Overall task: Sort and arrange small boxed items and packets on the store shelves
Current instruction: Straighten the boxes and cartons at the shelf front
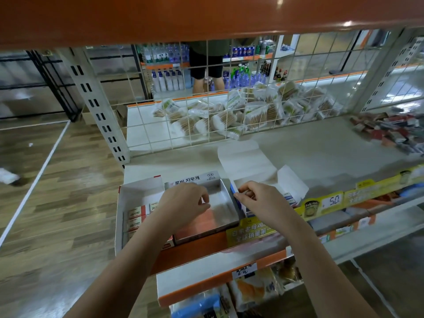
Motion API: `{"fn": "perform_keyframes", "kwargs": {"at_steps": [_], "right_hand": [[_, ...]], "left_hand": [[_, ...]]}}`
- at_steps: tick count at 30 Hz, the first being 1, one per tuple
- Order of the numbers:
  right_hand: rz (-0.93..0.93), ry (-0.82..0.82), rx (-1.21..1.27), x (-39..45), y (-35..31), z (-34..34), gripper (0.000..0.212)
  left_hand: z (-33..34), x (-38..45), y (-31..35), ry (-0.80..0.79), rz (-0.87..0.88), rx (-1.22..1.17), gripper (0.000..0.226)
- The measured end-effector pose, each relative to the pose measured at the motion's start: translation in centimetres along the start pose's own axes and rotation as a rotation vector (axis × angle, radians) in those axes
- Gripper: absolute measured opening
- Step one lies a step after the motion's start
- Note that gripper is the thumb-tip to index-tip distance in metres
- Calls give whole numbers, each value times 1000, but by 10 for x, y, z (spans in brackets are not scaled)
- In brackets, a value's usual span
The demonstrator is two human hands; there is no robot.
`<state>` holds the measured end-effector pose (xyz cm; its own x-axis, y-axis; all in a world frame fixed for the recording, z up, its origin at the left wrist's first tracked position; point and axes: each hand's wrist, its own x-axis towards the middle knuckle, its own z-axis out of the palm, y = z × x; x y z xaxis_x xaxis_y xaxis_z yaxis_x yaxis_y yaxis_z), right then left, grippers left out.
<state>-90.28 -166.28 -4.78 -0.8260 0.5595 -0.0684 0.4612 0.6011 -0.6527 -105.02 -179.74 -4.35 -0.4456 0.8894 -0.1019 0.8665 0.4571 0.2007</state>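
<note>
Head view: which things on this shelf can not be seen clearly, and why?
- Right display box: its contents are hidden by the right hand.
- Small blue-and-white item pinched by that hand: fingers cover most of it, print unreadable.
- Left display box: the left hand and forearm cover part of its packets.
- Pile of small boxes at the right edge: blurred and cut off.
- Cotton swab packs: behind the wire grid, labels too small.

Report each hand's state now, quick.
Left hand: fingers curled over the empty middle box; whether it grips anything cannot be told.
Right hand: pinching a small blue and white box.
</note>
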Motion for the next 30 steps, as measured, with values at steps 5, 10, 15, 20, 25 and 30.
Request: {"fn": "perform_keyframes", "kwargs": {"at_steps": [5,10,15,20,25,30], "right_hand": [[-1,69,-75,10,13,-25,24],[-6,166,-233,18,53,-58,28],[65,217,-357,16,100,-108,35],[167,277,-389,4,154,-167,39],[257,284,-470,-7,221,-233,44],[339,310,-460,-20,287,-287,49]], "left_hand": [[-23,28,40,143,142,40,23],[-27,72,93,227,273,81,31],[-15,116,160,183,372,198,37],[1,159,239,152,432,171,42],[17,205,329,137,476,164,45],[34,251,410,72,489,87,42]]}}
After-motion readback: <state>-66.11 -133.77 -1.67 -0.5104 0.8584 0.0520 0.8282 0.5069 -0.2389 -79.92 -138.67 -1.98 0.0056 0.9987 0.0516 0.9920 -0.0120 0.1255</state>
